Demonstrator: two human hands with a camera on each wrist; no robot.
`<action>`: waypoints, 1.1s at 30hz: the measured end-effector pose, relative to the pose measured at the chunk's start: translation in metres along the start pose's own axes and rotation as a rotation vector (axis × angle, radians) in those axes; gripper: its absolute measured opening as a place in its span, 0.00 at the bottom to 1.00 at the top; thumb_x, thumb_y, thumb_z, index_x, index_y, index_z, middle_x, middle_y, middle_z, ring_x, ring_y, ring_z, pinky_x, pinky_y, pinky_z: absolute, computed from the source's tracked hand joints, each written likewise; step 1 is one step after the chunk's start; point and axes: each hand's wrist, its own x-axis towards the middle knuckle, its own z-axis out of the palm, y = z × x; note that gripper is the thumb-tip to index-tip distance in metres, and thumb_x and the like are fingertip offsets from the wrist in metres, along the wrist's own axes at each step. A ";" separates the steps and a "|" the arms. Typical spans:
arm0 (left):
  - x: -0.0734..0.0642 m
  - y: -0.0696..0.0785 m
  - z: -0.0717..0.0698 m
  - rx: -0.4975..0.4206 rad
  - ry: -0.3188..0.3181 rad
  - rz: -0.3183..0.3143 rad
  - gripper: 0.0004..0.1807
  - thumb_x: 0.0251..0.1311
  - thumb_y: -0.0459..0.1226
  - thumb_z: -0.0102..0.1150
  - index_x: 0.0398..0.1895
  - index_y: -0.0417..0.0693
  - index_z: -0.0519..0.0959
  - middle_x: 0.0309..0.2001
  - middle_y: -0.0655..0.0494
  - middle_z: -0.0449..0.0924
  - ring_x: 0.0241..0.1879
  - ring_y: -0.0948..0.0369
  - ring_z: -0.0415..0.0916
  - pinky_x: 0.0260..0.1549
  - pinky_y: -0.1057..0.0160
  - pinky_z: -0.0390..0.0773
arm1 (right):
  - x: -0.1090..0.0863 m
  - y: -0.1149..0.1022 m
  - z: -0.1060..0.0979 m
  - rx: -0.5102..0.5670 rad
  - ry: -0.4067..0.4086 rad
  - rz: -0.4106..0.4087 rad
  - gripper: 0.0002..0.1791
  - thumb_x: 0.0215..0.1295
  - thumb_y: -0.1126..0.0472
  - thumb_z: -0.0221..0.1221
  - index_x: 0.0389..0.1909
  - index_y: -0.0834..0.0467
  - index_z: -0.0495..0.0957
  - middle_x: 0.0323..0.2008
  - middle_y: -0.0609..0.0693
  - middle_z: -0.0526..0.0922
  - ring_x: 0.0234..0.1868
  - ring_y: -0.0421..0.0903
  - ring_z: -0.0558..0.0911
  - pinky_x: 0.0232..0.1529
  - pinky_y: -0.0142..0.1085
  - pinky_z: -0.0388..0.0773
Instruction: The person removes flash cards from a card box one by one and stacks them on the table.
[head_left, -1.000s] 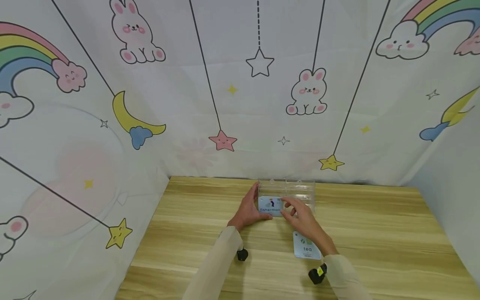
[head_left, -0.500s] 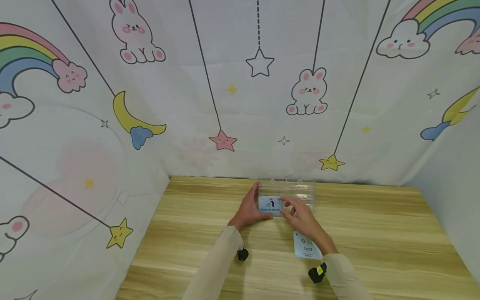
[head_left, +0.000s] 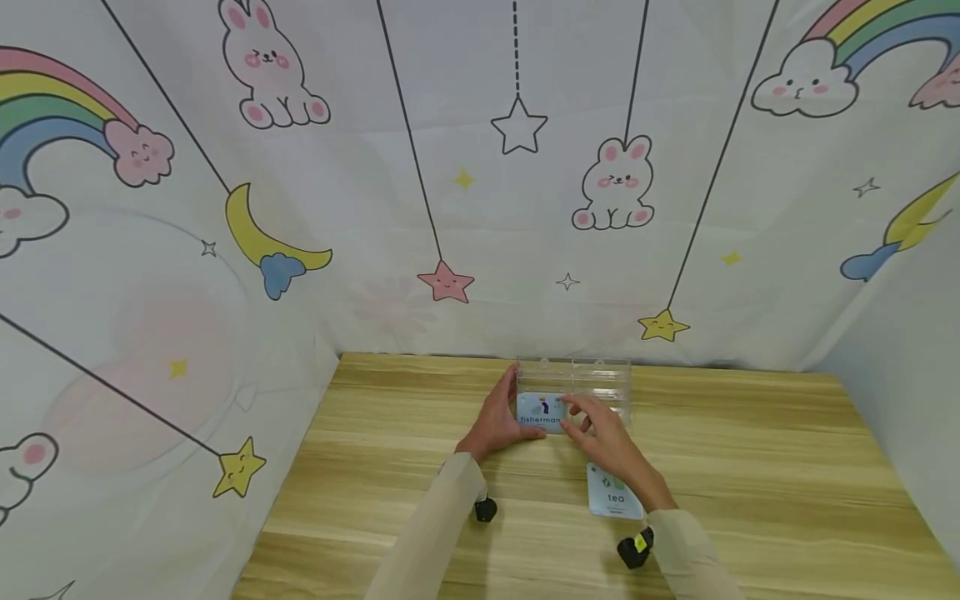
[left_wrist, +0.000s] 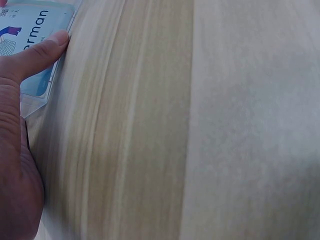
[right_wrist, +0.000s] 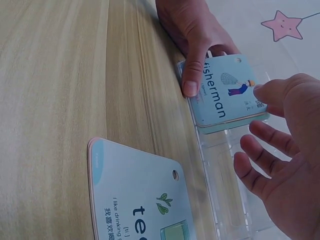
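A light-blue flashcard stack with "fisherman" on top [head_left: 536,410] stands in the lower left part of a clear plastic card rack [head_left: 602,375]. My left hand [head_left: 495,423] grips the rack's left side; its thumb lies across the front lower edge, over the card in the left wrist view. At the stack's upper right corner, my right hand [right_wrist: 295,145] pinches the card between thumb and forefinger, the other fingers loosely bent. Edges of further cards [right_wrist: 235,122] show behind the top one. The left fingers behind the rack are mostly hidden.
A "tea" flashcard stack [head_left: 611,497] lies on the wood-grain table [head_left: 750,483], partly under the right forearm. A white cloth [head_left: 495,325] printed with stars and rabbits hangs just behind the rack. Black wrist cameras [head_left: 485,509] sit under both cuffs.
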 end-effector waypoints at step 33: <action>-0.001 0.003 0.000 0.025 -0.005 -0.014 0.74 0.41 0.43 0.89 0.85 0.49 0.44 0.81 0.48 0.53 0.77 0.54 0.57 0.73 0.62 0.64 | -0.001 -0.002 -0.001 0.001 0.031 -0.029 0.21 0.72 0.62 0.65 0.64 0.60 0.78 0.51 0.55 0.83 0.34 0.42 0.78 0.34 0.36 0.79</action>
